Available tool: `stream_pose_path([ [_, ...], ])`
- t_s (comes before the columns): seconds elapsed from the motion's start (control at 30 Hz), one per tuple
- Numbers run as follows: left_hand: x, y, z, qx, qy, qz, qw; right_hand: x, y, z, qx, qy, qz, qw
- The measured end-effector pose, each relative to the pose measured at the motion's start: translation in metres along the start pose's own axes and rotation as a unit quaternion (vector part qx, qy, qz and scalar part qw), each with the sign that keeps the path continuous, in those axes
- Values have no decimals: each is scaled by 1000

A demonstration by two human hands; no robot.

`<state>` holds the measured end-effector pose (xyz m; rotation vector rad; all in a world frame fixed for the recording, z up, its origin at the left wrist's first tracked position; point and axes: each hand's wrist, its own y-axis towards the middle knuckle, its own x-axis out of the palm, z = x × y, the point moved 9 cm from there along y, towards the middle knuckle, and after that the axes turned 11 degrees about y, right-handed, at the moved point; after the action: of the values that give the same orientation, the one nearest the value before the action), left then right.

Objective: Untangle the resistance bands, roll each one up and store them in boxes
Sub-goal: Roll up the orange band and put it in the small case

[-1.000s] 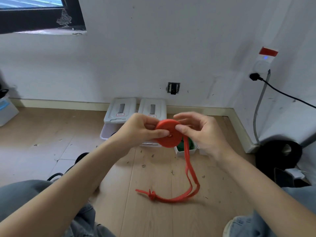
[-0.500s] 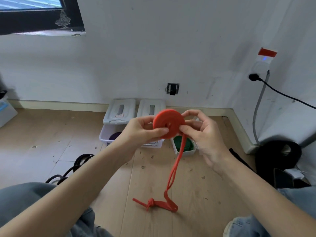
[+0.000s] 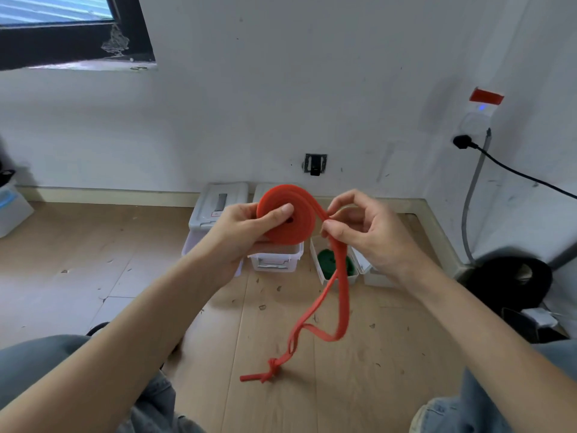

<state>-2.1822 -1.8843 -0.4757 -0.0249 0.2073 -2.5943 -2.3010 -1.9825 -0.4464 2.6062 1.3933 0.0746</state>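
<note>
Wooden floor (image 3: 78, 276) (littered with debris) carries 4 plastic boxes (image 3: 276, 260).

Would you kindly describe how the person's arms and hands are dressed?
Both forearms are bare to the frame edge, no sleeves showing. The left hand and right hand wear no gloves, and no rings, watch or markings show. Nails look short and unpainted.

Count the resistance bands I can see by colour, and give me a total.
Red flat rubber resistance band, partly rolled, held by the left hand and right hand: 1
Green rolled resistance band in the open white plastic box: 1
Total: 2
</note>
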Motion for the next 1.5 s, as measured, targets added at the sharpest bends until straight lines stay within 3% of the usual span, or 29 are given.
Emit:
stream_pose_path([
  [0.27,7,3,-14,11,36,28,999,4,-11,17,-1,18,62,998],
  [0.37,11,4,-16,-11,121,-41,992,-1,-10,14,0,-25,77,997],
  [0.47,13,2,-11,10,192,-91,977,4,-9,0,-38,-128,33,990],
  [0.57,12,2,-2,61,241,-41,968,11,-12,2,-30,-130,15,991],
  [0.73,7,-4,33,212,335,78,915,2,-10,22,88,117,31,989],
  [0.87,-15,-2,38,201,274,153,928,7,-12,30,149,160,9,976],
  [1.0,-25,-2,39,194,206,190,940,17,-14,30,132,196,17,971],
  [1.17,-10,-1,22,164,181,151,958,10,-16,35,106,170,75,977],
  [1.27,4,4,14,128,185,30,974,-13,-12,26,63,88,132,985],
  [1.37,20,4,-8,61,249,-71,964,0,-11,5,-28,-95,61,993],
  [1.43,18,5,-10,63,271,-48,959,15,-12,5,-39,-135,3,990],
  [1.5,12,4,-1,91,307,-3,947,14,-10,11,-10,-79,0,997],
])
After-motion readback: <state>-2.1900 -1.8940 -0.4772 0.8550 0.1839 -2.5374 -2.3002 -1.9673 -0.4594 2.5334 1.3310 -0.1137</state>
